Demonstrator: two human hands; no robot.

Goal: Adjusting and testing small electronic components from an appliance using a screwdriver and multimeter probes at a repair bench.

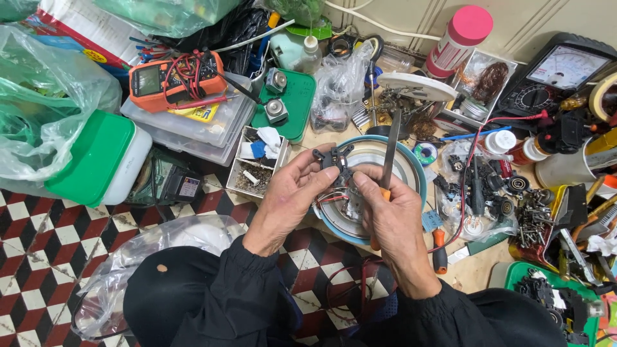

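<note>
Left hand grips a small black bracket with wires attached; right hand grips an orange-handled screwdriver against it, above a round blue-rimmed dish. Work on the bracket appears unfinished.

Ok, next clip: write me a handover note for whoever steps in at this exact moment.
Left hand: pinches a small black bracket with thin wires hanging from it.
Right hand: grips a metal tool with an orange handle, blade pointing up, thumb close to the bracket.
Both are held over a round teal-rimmed dish on the cluttered floor.
Done: bracket is lifted off the floor.
Left: cannot tell how far the work on the bracket has got.
</note>
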